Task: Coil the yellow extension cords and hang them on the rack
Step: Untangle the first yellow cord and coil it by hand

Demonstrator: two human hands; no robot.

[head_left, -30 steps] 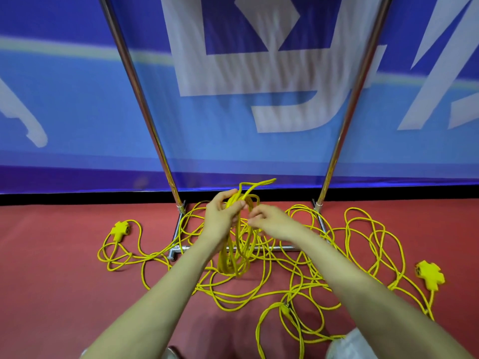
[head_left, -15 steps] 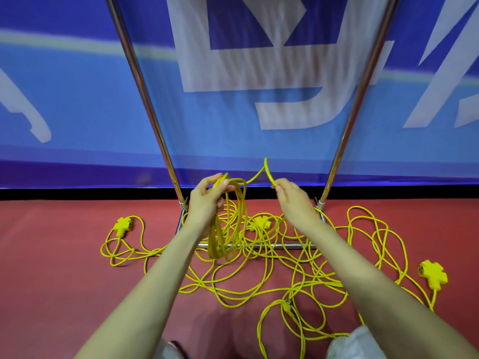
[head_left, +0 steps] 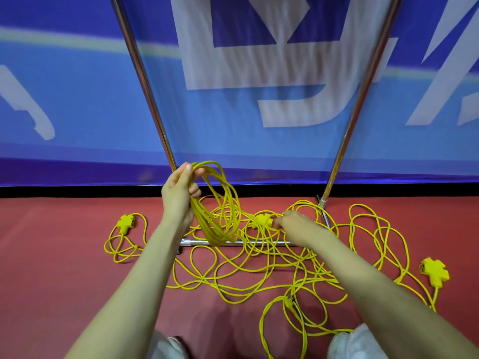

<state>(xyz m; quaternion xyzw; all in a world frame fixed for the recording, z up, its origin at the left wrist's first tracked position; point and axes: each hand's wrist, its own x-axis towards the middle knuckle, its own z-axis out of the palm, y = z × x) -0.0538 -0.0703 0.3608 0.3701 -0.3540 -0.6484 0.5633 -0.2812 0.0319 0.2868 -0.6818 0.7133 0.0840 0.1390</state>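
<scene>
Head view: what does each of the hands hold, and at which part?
Left hand grips the coiled yellow cord at the top of its loops. Right hand is beside a socket block; whether it grips cannot be told.

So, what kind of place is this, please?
Probably an indoor sports hall or event venue: a smooth red floor, a large blue printed banner along the back, and a metal rack with yellow extension cords lying around its base.

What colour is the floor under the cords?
The floor is dull red, clearest in the head view, the only one.
</scene>
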